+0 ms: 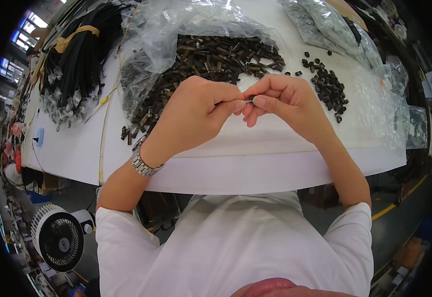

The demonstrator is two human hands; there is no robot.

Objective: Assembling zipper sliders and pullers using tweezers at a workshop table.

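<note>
Head view, only one: my L hand (196, 109) & R hand (289, 101) meet fingertip to fingertip over the near part of the white table (280, 161), approx. centre. L thumb + index pinch nearly closed on a tiny dark piece (249, 101) w/ a silvery glint; R thumb + index press in on it from the other side, rest of the R fingers loosely curled behind. Exact shape: can't tell, my fingertips hide most of it. Prob. tips only b/c it's so small, & w/ both sides pinched it should sit steady.

Just beyond my hands, a big heap of dark parts (203, 62) spills from under a clear plastic bag (151, 29), prob. left that way for quick reach. Smaller cluster of short black pieces (330, 91) sits to the R, apart from the heap, likely so the two don't mix. Far L, a bundle of black straps (80, 62) has a tan band (75, 37) round it, presumably vs. tangling. More clear bags (319, 27) at far R, past the cluster. Silver watch (140, 159) on L wrist, well back from the pinch.
</note>
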